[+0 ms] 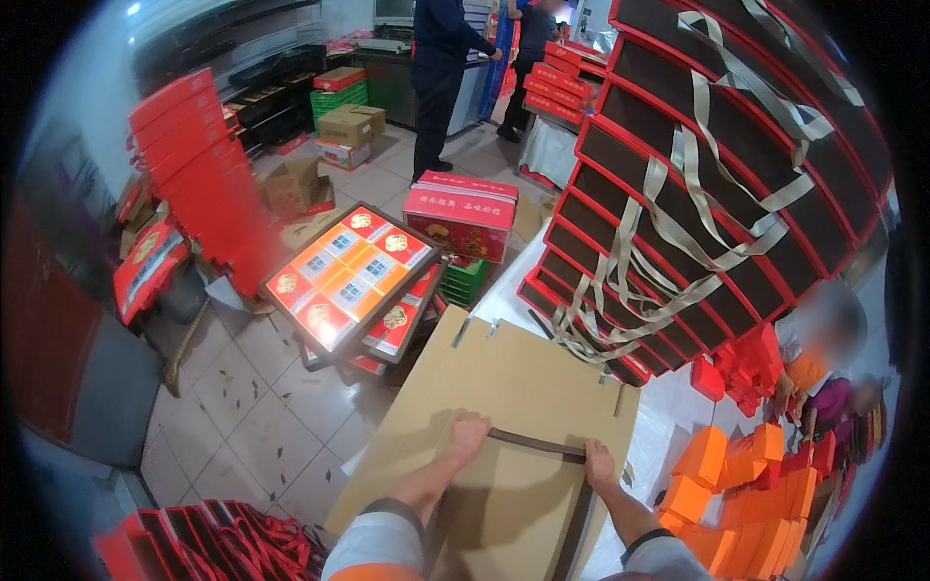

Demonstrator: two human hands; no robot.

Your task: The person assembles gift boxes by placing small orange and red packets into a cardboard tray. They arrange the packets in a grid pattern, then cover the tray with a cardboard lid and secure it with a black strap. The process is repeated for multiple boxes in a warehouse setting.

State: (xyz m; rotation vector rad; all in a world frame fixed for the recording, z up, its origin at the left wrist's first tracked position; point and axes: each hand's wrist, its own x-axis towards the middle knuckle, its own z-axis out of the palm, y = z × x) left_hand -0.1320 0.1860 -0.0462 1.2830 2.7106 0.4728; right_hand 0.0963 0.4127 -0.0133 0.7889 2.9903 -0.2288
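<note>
My left hand (470, 436) and my right hand (600, 464) are closed on the two far corners of a dark-brown-edged panel (536, 443). One brown edge runs between my hands; another comes back toward me from the right hand. The panel's near end is out of sight below. Beneath it lies a large tan cardboard sheet (436, 387), with slots cut near its far edge. To the left of the sheet, a brown-rimmed tray (334, 334) packed with red and orange boxes rests on another such tray.
At right, a tall leaning stack of red-edged dark boxes (620, 179) trails beige ribbons. Orange boxes (736, 504) cover the near right. Red boxes (179, 155) rise at left, and a red carton (463, 218) stands ahead. A person in dark clothes (441, 87) stands beyond; others are around.
</note>
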